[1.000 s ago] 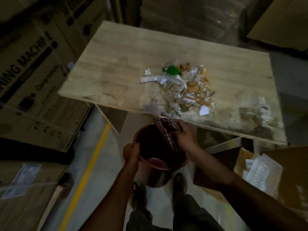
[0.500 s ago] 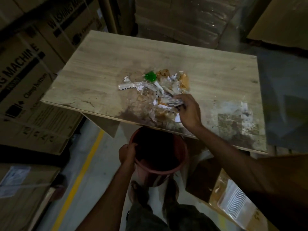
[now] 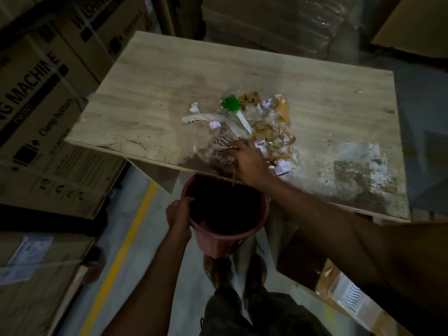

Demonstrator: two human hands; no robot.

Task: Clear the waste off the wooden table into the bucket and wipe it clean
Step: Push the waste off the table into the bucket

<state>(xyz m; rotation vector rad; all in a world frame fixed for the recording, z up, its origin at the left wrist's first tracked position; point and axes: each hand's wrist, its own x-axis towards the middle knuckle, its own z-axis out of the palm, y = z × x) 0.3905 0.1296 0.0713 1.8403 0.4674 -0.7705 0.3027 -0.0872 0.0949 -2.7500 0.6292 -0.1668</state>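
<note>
My left grip (image 3: 178, 212) clasps the round pink plastic bucket (image 3: 219, 244); my right grip (image 3: 247, 161), clenched or not I cannot tell, lies on torn paper waste (image 3: 265, 133).

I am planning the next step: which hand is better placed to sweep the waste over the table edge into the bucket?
Right. The right hand lies on the table beside the waste, just above the bucket; the left hand grips its rim and probably must steady it.
</note>
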